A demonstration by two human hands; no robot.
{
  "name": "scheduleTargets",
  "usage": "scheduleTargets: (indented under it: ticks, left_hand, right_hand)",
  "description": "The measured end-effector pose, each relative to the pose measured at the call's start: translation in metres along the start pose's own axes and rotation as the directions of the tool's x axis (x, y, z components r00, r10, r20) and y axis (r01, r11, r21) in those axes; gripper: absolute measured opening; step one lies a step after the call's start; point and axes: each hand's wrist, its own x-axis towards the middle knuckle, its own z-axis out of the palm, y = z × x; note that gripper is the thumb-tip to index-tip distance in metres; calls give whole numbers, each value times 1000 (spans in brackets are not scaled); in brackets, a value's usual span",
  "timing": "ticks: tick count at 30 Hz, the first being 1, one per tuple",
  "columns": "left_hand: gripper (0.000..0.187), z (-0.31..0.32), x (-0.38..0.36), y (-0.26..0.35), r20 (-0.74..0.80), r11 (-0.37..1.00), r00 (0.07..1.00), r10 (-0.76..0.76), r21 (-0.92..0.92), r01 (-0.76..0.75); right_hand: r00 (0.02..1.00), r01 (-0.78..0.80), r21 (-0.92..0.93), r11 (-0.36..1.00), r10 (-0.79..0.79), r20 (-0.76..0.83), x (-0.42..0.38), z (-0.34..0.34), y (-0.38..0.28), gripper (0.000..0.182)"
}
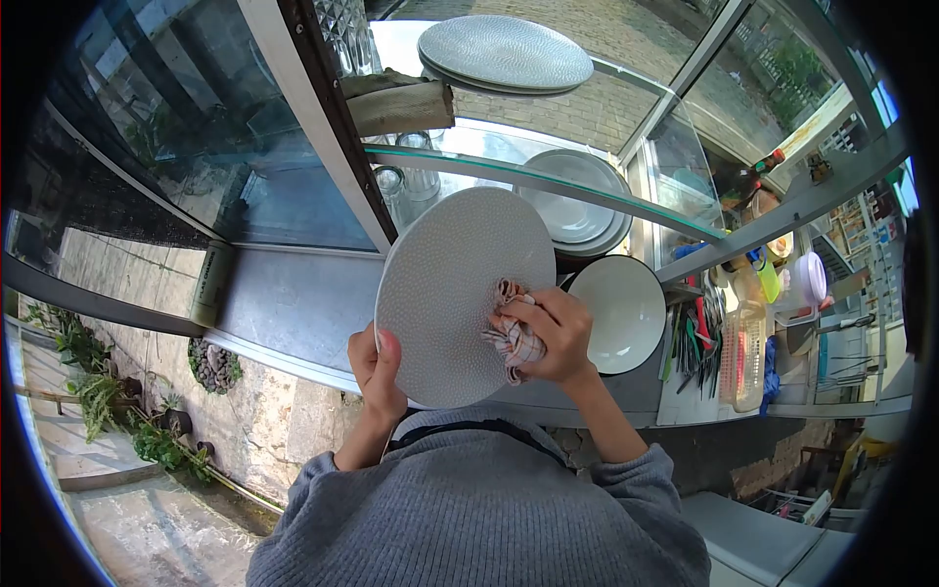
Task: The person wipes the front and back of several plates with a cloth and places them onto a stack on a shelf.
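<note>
A large white dimpled plate [450,284] is held up in front of my body, tilted. My left hand [377,367] grips its lower left edge, thumb on the face and fingers behind. Bunched in my right hand [559,338] is a checkered cloth [514,338], pressed against the right part of the plate's face. Right of that hand lies a white bowl [621,313] with a dark rim. Behind the held plate, more white plates [572,196] are stacked in the glass cabinet.
A glass shelf edge [548,181] crosses above the plate. Large plates [504,54] lie on the upper shelf, near a rolled cloth [401,106]. Drinking glasses [421,181] stand below. Cutlery [694,338] and a pink basket [743,357] are at the right. A metal post [313,117] rises left.
</note>
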Motion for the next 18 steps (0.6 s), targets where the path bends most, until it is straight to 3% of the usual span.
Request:
scheduleTargets:
  ticks: [2,4,5,7,8,12,18]
  left_hand:
    - [48,4,-2,6,41,1000,999,17,19,-18]
    - [50,6,-3,10,219,995,976,25,89,-45]
    - [50,6,-2,10,218,995,976,27,89,-48]
    - [51,6,-1,8,208,995,976,-66,87,48]
    - [52,9,-2,2,180,995,979,-92,-9,95]
    - [53,3,3,8,166,1000,986,-11,10,10]
    - [52,2,4,15,178,987,977,118,87,-135]
  right_hand:
    - [978,-126,-26,992,120,-168,14,-2,8,45]
    - [971,-134,14,991,134,-196,23,-1,-4,45]
    - [964,-141,57,988,150,-221,29,0,-14,45]
    - [986,-36,12,999,37,-162,33,0,-43,40]
    - [992,38,-25,999,-40,-118,29,2,-53,40]
    - [985,160,69,985,-154,-80,4,14,-67,35]
    - [981,-47,-28,998,41,-190,11,8,-10,35]
